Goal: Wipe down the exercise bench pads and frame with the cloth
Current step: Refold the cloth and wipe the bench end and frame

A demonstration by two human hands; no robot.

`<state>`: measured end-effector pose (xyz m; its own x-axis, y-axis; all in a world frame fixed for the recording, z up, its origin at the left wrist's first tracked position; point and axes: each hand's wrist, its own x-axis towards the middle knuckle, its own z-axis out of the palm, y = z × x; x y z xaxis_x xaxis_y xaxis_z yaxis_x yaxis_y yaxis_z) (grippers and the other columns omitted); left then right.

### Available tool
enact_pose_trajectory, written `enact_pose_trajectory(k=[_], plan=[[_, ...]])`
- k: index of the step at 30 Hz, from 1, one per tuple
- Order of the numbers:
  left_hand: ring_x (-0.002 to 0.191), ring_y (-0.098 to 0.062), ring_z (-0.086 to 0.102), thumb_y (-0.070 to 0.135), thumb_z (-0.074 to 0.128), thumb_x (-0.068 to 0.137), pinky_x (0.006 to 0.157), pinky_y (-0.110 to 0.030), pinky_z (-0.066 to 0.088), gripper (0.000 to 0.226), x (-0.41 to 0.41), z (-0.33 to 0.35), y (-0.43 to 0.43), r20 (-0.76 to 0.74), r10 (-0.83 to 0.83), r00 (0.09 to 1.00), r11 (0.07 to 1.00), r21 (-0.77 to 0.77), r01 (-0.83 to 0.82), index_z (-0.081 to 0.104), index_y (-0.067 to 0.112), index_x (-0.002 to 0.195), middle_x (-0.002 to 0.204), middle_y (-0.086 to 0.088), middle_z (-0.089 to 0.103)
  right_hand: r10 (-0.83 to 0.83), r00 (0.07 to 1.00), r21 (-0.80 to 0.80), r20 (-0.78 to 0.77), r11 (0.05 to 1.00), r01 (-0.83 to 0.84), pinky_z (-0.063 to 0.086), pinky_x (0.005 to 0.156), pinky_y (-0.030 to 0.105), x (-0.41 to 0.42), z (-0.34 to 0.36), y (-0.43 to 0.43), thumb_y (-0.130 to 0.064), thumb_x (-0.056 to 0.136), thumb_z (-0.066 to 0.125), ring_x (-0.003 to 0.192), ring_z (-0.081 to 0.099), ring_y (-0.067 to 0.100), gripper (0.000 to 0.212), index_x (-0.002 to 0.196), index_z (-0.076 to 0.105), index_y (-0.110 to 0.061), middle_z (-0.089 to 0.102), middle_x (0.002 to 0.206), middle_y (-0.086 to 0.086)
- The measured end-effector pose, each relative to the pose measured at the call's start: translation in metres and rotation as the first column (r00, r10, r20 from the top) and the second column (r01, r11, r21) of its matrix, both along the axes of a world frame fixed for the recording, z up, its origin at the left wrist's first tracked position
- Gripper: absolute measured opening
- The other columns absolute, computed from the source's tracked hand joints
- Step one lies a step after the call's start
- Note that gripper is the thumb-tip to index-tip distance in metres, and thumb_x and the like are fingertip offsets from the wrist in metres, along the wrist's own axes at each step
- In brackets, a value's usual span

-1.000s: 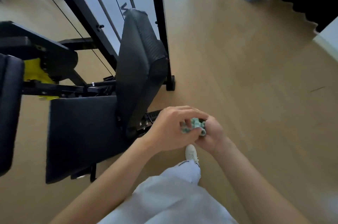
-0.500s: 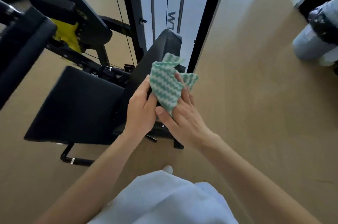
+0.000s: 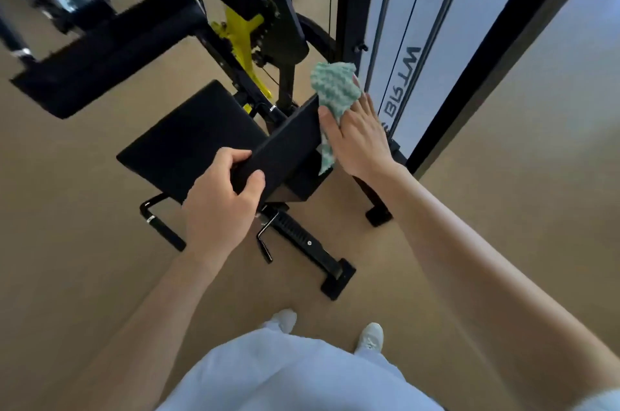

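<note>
A black exercise bench stands on the wood floor below me, with a flat seat pad (image 3: 191, 142) and an upright back pad (image 3: 285, 145) seen edge-on from above. My left hand (image 3: 221, 206) grips the near top edge of the back pad. My right hand (image 3: 359, 135) lies flat on the pad's right side and presses a green-and-white zigzag cloth (image 3: 335, 88) against it. Part of the cloth sticks up past my fingertips and part hangs below my palm. The black bench frame (image 3: 302, 239) runs along the floor under the pads.
A black cable machine upright (image 3: 349, 8) and a white panel (image 3: 419, 41) stand just right of the bench. A yellow bracket (image 3: 241, 31) and more black pads (image 3: 100, 51) sit behind and left. My feet in white shoes (image 3: 369, 337) stand on open floor nearby.
The cloth went from balled between both hands to spread out, then onto the back pad under my right hand. My left hand let go of it and took the pad's top edge.
</note>
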<state>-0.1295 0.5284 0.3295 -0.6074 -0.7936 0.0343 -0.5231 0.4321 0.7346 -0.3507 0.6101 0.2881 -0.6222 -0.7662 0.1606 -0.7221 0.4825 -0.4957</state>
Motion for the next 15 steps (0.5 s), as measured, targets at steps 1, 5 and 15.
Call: enact_pose_trajectory(k=[1, 5, 15], plan=[[0.087, -0.018, 0.068, 0.044, 0.054, 0.088, 0.077, -0.05, 0.06, 0.04, -0.003, 0.0, 0.005, 0.013, 0.052, 0.999, 0.998, -0.031, -0.052, 0.061, 0.024, 0.122, 0.097, 0.006, 0.069, -0.009, 0.997, -0.026, 0.07, 1.0, 0.011, 0.013, 0.128, 0.045, -0.012, 0.0, 0.001, -0.047, 0.108, 0.021, 0.154, 0.023, 0.027, 0.062, 0.151, 0.042, -0.008, 0.038, 0.16, 0.016], [0.079, -0.024, 0.065, 0.048, 0.05, 0.082, 0.073, -0.054, 0.058, 0.033, -0.019, 0.0, 0.017, 0.056, 0.19, 0.98, 0.981, -0.06, -0.187, 0.057, 0.029, 0.108, 0.088, 0.005, 0.065, -0.127, 0.855, -0.002, 0.503, 0.989, 0.149, 0.043, 0.101, 0.041, -0.053, 0.001, 0.006, -0.05, 0.108, 0.026, 0.12, 0.058, 0.033, 0.061, 0.124, 0.061, -0.004, 0.063, 0.127, 0.016], [0.107, -0.02, 0.062, 0.047, 0.054, 0.09, 0.087, -0.035, 0.051, 0.043, -0.106, 0.017, 0.019, 0.099, 0.028, 0.995, 0.924, -0.382, 0.012, 0.065, 0.019, 0.12, 0.118, 0.0, 0.068, 0.084, 0.534, -0.3, 0.841, 0.894, 0.332, 0.041, 0.069, 0.035, -0.095, -0.029, 0.029, -0.039, 0.106, 0.044, 0.078, 0.05, 0.026, 0.037, 0.101, 0.068, -0.012, 0.056, 0.092, 0.01]])
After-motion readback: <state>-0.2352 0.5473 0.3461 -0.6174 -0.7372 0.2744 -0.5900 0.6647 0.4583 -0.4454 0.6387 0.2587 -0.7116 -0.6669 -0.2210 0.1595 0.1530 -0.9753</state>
